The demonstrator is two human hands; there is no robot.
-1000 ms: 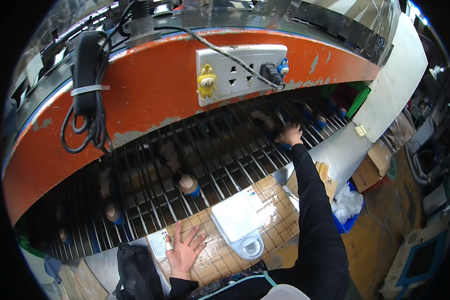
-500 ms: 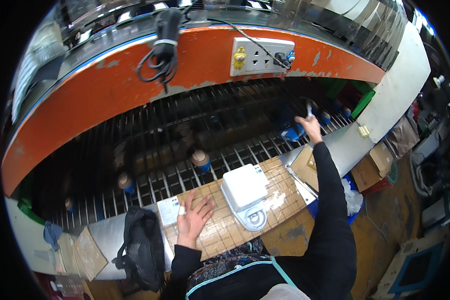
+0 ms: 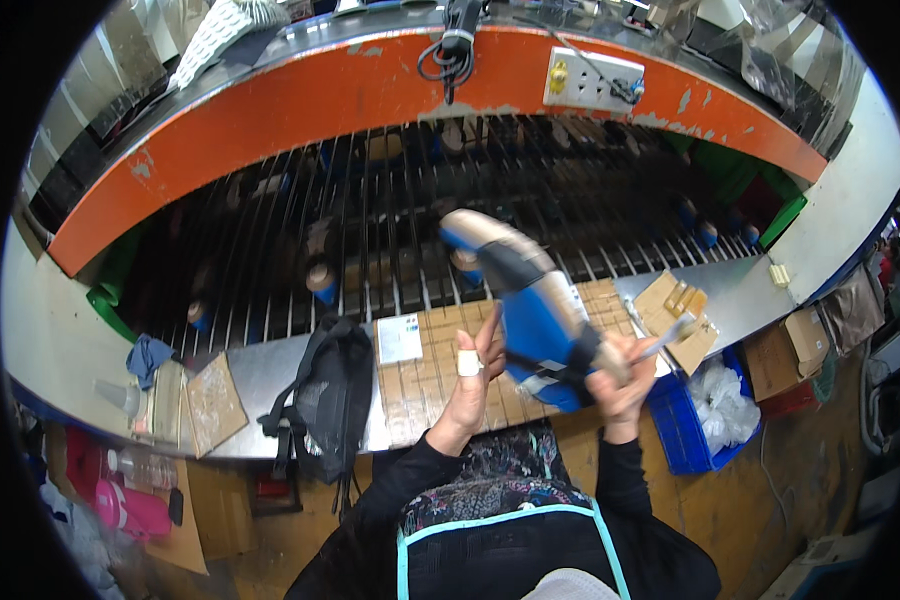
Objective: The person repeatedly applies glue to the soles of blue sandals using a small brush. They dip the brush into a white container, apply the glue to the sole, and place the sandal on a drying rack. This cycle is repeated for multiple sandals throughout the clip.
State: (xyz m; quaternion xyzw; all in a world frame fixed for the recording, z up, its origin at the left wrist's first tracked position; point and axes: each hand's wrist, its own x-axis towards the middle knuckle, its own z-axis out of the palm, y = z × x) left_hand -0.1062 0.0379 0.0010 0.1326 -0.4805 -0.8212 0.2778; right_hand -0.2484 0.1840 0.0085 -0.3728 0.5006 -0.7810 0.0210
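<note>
A blue shoe (image 3: 540, 325) with black straps and a beige underside is tilted in front of me, smeared by motion. My right hand (image 3: 625, 385) grips its lower right end. A slim whitish tool (image 3: 670, 336) sticks out of the same hand; its kind is too blurred to tell. Beside the shoe's left edge is my left hand (image 3: 468, 385), with white tape round the thumb. Its thumb and fingers are apart, and some fingertips lie partly behind the shoe. Below both hands is a brown, grid-marked board (image 3: 410, 395).
Metal rods (image 3: 295, 270) span a dark opening under an orange beam (image 3: 270, 130). Several blue shoes stand there, one (image 3: 322, 285) near the rods' front. A black bag (image 3: 335, 400) lies left of the board. A blue bin (image 3: 675, 430) with clear plastic stands at the right.
My right hand has come back from the far right rods with the blue shoe. My left hand has risen off the board to the shoe, which now covers the white box. The view has shifted.
</note>
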